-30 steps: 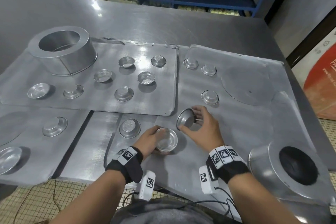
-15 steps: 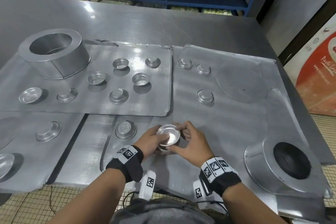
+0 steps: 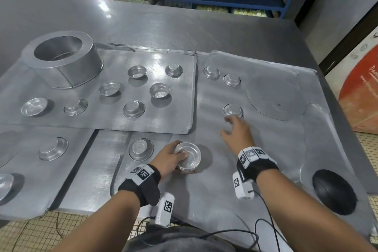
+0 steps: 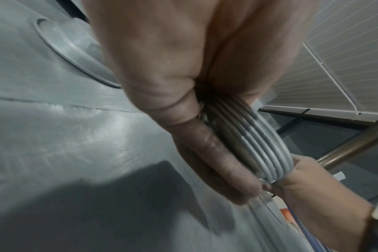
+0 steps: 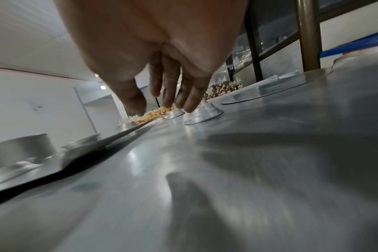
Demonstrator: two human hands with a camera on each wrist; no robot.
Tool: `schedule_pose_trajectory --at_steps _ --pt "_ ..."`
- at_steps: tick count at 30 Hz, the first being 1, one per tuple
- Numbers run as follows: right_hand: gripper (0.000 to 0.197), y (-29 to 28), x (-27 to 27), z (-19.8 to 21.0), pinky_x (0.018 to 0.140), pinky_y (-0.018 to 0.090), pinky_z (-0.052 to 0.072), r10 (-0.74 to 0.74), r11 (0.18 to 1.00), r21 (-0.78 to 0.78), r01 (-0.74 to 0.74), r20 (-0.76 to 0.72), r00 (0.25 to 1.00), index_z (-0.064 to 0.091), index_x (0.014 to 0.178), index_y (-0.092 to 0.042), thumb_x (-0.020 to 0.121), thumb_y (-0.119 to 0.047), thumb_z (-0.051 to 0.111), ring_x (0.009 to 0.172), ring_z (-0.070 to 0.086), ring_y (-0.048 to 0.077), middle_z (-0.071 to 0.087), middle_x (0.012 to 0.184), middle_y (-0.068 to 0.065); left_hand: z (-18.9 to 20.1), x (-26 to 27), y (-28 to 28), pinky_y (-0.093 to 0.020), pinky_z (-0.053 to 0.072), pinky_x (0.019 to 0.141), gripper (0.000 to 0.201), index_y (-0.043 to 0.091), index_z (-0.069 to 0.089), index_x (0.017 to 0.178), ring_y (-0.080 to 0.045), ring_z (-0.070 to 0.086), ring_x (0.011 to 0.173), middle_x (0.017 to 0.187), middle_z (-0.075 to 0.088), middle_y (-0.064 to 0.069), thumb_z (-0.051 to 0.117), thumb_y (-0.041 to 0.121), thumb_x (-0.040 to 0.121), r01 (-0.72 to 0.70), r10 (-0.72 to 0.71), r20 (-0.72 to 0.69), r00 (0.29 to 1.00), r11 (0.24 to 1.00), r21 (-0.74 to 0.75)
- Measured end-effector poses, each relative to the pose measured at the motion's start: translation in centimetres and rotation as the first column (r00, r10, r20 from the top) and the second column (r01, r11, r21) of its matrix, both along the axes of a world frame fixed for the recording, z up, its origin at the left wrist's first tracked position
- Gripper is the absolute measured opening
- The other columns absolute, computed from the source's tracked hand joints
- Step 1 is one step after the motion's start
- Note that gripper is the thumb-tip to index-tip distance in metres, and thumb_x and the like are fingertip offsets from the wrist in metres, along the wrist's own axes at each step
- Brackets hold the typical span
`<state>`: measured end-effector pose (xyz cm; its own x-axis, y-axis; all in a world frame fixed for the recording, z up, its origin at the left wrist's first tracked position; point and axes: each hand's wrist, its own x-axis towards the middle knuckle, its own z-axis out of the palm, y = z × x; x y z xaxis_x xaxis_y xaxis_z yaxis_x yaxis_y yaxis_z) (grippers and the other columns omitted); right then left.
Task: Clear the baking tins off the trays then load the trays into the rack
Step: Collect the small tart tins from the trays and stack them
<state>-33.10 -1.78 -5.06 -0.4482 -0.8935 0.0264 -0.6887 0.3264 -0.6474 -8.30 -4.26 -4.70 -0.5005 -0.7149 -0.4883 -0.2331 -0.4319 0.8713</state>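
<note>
While the left hand (image 3: 169, 157) grips a stack of nested tins (image 3: 187, 159) on the near tray (image 3: 204, 200), the right hand (image 3: 237, 135) reaches, fingers spread and empty, just short of an upturned tin (image 3: 233, 109).

Small tins (image 3: 187, 157) shiny metal; trays (image 3: 266, 149) brushed dull metal; wristbands (image 3: 256, 164) black cloth.

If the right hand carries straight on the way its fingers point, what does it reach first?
Most likely the upturned small tin just beyond the right hand; its fingertips already hover near its base, though depth is unclear.
</note>
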Motion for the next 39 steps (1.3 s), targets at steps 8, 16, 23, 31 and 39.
schedule_pose_trajectory --at_steps 8,16,23,31,39 --pt "0.052 -5.3 -5.8 -0.6 0.104 0.04 0.031 -0.004 0.971 0.224 0.082 -0.329 0.944 0.056 0.122 -0.003 0.082 -0.032 0.072 0.12 0.046 0.038 0.057 0.126 0.02 -0.7 0.4 -0.7 -0.06 0.052 0.092 0.027 0.018 0.066 0.102 -0.022 0.064 0.089 0.092 0.069 -0.007 0.066 0.02 0.075 -0.042 0.043 0.028 0.999 0.998 -0.041" --pt "0.049 -7.3 -6.4 -0.2 0.101 0.039 0.038 0.02 0.951 0.298 0.08 -0.317 0.948 0.06 0.114 0.0 0.08 -0.033 0.07 0.114 0.051 0.039 0.06 0.119 0.022 -1.0 1.0 -0.8 -0.051 0.055 0.082 0.016 0.018 0.066 0.101 -0.021 0.063 0.083 0.088 0.068 -0.006 0.064 0.009 0.087 -0.068 0.071 0.043 0.997 0.995 -0.074" --pt "0.06 -6.3 -5.0 0.3 0.088 0.04 0.047 -0.098 0.967 0.217 0.134 -0.167 0.981 0.053 0.114 -0.002 0.069 -0.028 0.083 0.112 0.055 0.039 0.06 0.116 0.02 -0.9 1.2 -0.4 -0.055 0.054 0.086 0.017 0.013 0.065 0.105 -0.022 0.064 0.086 0.091 0.068 -0.007 0.063 0.005 0.09 -0.09 0.094 0.058 0.994 0.993 -0.072" --pt "0.075 -2.1 0.6 1.9 0.094 0.035 0.051 -0.005 0.999 0.035 0.002 0.075 0.997 0.055 0.123 -0.025 0.058 -0.044 0.088 0.105 0.058 0.022 0.055 0.117 0.001 -0.4 1.1 0.3 -0.054 0.052 0.091 0.026 0.019 0.067 0.099 -0.02 0.064 0.086 0.089 0.07 -0.004 0.066 0.022 0.073 -0.085 0.087 0.039 0.995 0.994 -0.063" --pt "0.063 3.3 6.6 3.9 0.084 0.017 0.056 0.28 0.95 -0.215 -0.225 0.276 0.919 0.056 0.11 -0.032 0.059 -0.031 0.094 0.099 0.066 0.005 0.058 0.114 -0.008 0.6 0.3 0.8 -0.046 0.061 0.068 0.023 0.016 0.067 0.109 -0.026 0.067 0.094 0.113 0.066 -0.009 0.058 0.034 0.097 -0.211 0.219 -0.034 0.975 0.965 0.158"
